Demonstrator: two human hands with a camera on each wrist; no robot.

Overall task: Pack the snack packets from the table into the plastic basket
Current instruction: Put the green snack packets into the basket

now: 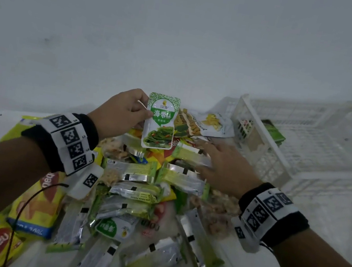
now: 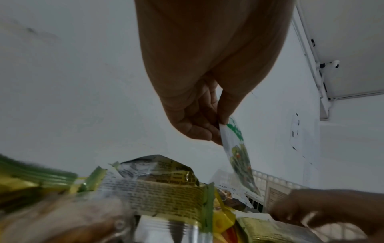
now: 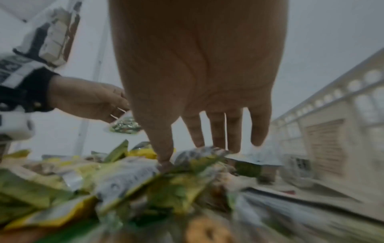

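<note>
My left hand (image 1: 125,111) pinches the left edge of a green and white seaweed packet (image 1: 160,121) and holds it upright above the pile; the left wrist view shows thumb and fingers on that seaweed packet (image 2: 234,144). My right hand (image 1: 218,164) is spread flat, fingers straight, over the snack packets (image 1: 144,188) heaped on the table, its fingertips (image 3: 166,162) touching silver-green wrappers. The white plastic basket (image 1: 268,148) stands at the right rear, with a few packets (image 1: 273,132) inside.
Big yellow snack bags (image 1: 36,198) lie at the left front. A pale packet with yellow fruit (image 1: 214,123) lies against the basket's near wall. A white wall rises behind the table. White table surface (image 1: 322,227) shows right of the pile.
</note>
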